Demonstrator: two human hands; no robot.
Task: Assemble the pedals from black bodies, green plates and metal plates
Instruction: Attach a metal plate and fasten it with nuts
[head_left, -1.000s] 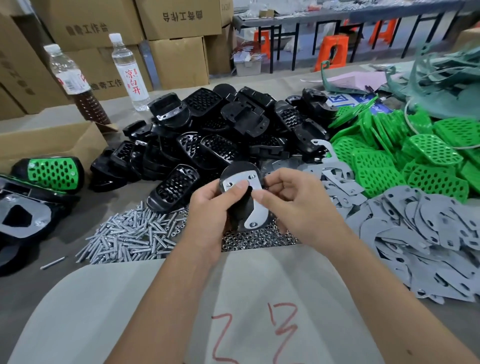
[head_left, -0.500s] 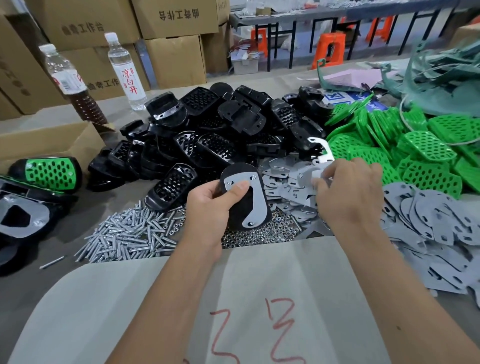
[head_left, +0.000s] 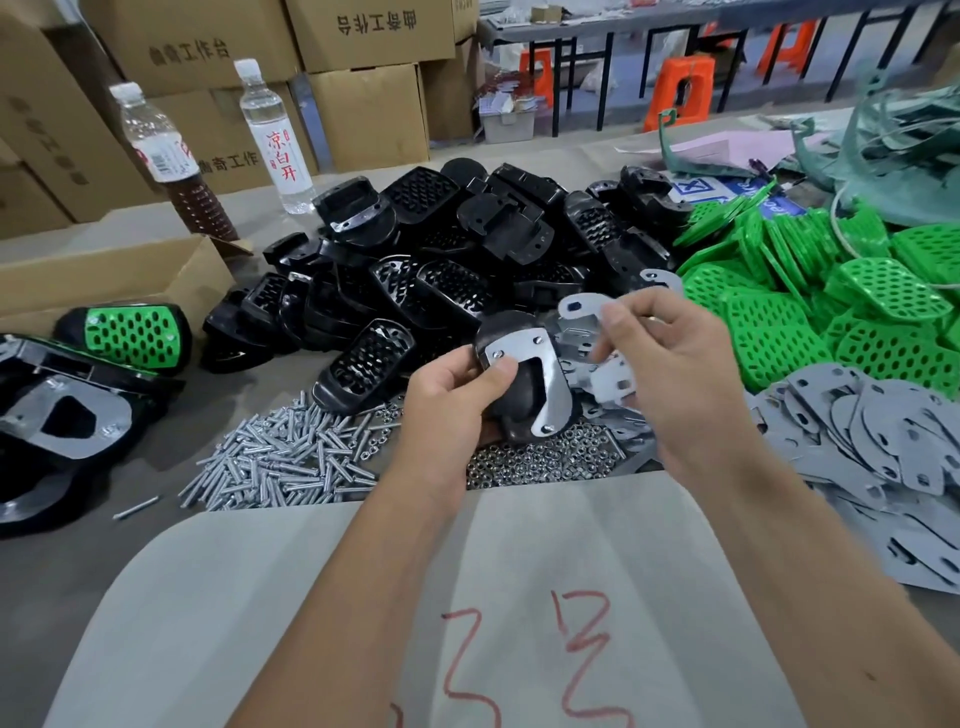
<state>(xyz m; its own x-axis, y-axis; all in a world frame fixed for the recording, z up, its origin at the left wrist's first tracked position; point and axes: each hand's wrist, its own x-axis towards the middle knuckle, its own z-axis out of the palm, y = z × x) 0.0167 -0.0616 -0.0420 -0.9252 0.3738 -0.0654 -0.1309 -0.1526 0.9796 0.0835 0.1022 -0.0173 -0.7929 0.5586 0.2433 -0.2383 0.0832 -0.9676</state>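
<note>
At the left edge lie finished pedals (head_left: 124, 335), one showing its green face; lower centre-left, a heap of screws (head_left: 280, 462) on the table; the left hand (head_left: 447, 410) at frame centre grips a black body (head_left: 524, 379), thumb pressed on the metal plate (head_left: 535, 374) already seated on it; above, the pile of black bodies (head_left: 467, 260); just right of centre, the right hand (head_left: 670, 374) pinches a loose metal plate (head_left: 582, 312) between thumb and curled fingers; at the right, green plates (head_left: 831, 301) above a spread of grey metal plates (head_left: 883, 447).
</note>
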